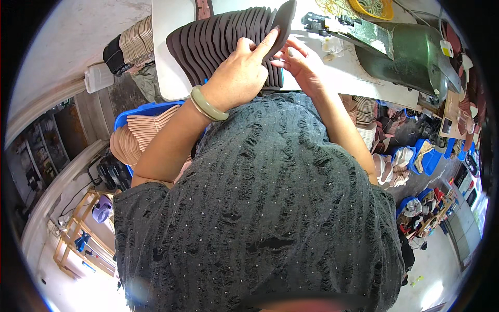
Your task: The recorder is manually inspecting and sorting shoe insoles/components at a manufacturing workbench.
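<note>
White and brightly lit, the worktop (171,14) stretches in front of the person, its rounded near-left corner in plain sight. Toward that corner, along the near edge, lies a long row of dark brown sole-shaped pieces (218,46), packed face to face like slices. At the right of the row, the end piece (284,25) tilts up above the others. Against it lies the outstretched index finger of the left hand (239,73); the other fingers are bent over the row, and I cannot tell whether they grip anything, since the thumb is hidden. Just beside the end piece, the right hand (305,65) has its thumb and fingers apart (whether a fingertip touches the brown material is unclear). A pale green bangle (208,108) circles the left wrist. Farther out, a dark green machine (403,54) takes up the right part of the worktop, and a yellow basket (389,13) stands at the far edge. Below the near-left corner, a blue crate (140,111) holds beige pieces (156,125).
</note>
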{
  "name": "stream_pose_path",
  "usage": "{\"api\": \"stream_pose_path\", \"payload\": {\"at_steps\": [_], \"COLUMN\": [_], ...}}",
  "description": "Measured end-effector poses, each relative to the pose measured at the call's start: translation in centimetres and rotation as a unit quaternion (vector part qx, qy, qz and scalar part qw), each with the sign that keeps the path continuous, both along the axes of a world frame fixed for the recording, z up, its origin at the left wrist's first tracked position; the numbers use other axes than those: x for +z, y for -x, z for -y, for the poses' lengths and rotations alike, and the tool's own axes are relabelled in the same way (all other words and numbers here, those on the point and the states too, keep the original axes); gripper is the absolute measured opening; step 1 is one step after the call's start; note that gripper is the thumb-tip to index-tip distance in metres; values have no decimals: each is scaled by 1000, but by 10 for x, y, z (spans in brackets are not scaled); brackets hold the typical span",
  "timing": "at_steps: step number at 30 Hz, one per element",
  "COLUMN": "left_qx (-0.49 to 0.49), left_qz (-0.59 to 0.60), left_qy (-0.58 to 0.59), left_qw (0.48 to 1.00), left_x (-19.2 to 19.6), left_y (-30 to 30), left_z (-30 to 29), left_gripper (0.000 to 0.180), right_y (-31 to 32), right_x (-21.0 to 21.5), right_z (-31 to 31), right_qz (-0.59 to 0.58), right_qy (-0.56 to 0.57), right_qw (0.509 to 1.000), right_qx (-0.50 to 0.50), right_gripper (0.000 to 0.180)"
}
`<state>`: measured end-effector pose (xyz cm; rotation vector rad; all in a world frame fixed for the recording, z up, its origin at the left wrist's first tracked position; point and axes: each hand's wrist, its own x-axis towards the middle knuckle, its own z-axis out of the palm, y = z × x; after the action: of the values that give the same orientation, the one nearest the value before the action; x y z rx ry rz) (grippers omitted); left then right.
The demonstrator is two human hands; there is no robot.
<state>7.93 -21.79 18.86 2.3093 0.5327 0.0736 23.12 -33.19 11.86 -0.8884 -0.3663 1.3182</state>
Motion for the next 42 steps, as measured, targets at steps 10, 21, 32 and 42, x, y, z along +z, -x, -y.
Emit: {"api": "stream_pose_path", "payload": {"at_steps": [10,21,32,42], "left_qx": [6,278,387,378], "left_qz": [-22,185,-171,-118], "left_qy": [45,320,-31,-238], "left_qw": [999,887,906,887], "left_x": [-8,-89,-154,-154], "left_y": [3,-41,-80,-92], "left_z": [-7,-189,-223,-225], "left_gripper": [62,40,112,88], "right_y": [17,-14,-10,-21], "right_x": [10,-68,-113,-85], "right_z": [-27,8,14,1], "right_qz": [107,231,384,309], "right_qy": [139,254,303,296], "right_qw": [983,938,872,900], "right_qx": [-60,-53,13,85], "right_gripper": [61,49,69,74]}}
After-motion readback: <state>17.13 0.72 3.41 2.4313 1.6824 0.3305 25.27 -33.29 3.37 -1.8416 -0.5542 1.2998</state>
